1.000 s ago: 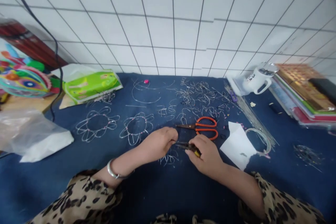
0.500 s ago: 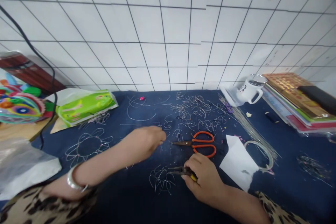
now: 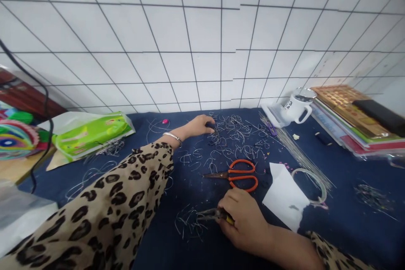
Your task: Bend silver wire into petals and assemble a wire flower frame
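Observation:
My left hand (image 3: 199, 125) reaches far across the blue cloth (image 3: 177, 244) to a heap of bent wire pieces (image 3: 236, 135) near the tiled wall, its fingers curled onto the wires there. My right hand (image 3: 245, 219) rests near the front, closed round small yellow-handled pliers (image 3: 215, 214) whose jaws point left at a tangled wire shape (image 3: 190, 221). Orange-handled scissors (image 3: 236, 174) lie just beyond the right hand.
A white paper (image 3: 284, 196) and a wire coil (image 3: 311, 185) lie to the right, straight wires (image 3: 300, 156) and a white mug (image 3: 297, 104) behind them. Stacked books (image 3: 357, 118) sit far right. A green tissue pack (image 3: 91, 133) and wire flowers (image 3: 91, 175) are left.
My left hand left the wire shape beside the pliers and stretched forward to the wire heap by the wall. The right hand stayed put with the pliers. The view shifted.

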The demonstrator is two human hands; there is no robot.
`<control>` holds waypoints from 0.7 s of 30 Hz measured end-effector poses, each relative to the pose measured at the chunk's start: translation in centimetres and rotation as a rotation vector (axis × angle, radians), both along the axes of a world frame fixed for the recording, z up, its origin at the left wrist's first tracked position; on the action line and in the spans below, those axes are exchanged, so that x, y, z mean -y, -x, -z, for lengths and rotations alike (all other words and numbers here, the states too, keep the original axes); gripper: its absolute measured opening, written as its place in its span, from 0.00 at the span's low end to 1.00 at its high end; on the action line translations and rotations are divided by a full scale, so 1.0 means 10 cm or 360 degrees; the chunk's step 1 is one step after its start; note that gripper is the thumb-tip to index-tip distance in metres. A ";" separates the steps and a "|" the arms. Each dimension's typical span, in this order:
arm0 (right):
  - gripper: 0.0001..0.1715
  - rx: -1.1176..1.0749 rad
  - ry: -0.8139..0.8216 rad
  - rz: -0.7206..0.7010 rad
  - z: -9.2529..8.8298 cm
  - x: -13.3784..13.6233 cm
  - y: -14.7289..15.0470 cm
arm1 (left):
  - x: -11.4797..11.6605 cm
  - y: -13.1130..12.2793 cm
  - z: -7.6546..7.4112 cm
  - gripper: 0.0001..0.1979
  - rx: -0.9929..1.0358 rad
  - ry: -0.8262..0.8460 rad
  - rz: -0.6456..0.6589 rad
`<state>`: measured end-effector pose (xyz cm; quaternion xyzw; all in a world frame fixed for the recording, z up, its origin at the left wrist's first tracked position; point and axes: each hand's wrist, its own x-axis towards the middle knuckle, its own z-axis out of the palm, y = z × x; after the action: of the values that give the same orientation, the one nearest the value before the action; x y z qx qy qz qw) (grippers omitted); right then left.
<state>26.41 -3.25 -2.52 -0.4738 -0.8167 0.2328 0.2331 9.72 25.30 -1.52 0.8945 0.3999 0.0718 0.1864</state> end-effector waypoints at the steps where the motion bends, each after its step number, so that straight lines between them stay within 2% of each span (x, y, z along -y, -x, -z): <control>1: 0.05 0.0002 -0.0001 0.0004 0.00 0.00 0.00 | 0.01 -0.05 0.02 0.25 -0.0017 -0.0009 0.0032; 4: 0.06 0.0006 -0.0012 0.0014 0.01 0.01 0.00 | 0.04 -0.15 0.05 0.26 -0.0067 -0.0057 0.0096; 9: 0.06 0.0035 -0.0015 0.0021 0.01 0.01 0.00 | 0.09 -0.15 0.08 0.13 -0.0144 -0.0083 0.0076; 14: 0.07 0.0048 -0.0016 0.0000 0.00 0.00 -0.01 | 0.09 -0.08 0.09 0.09 -0.0163 -0.0017 -0.0007; 21: 0.06 0.0088 -0.0061 -0.0017 -0.01 0.00 -0.01 | 0.05 0.05 -0.04 0.09 0.0003 0.0098 -0.0099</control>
<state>26.54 -3.30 -2.43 -0.4710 -0.8297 0.2053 0.2182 9.27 24.77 -1.14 0.8755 0.4293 0.0661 0.2118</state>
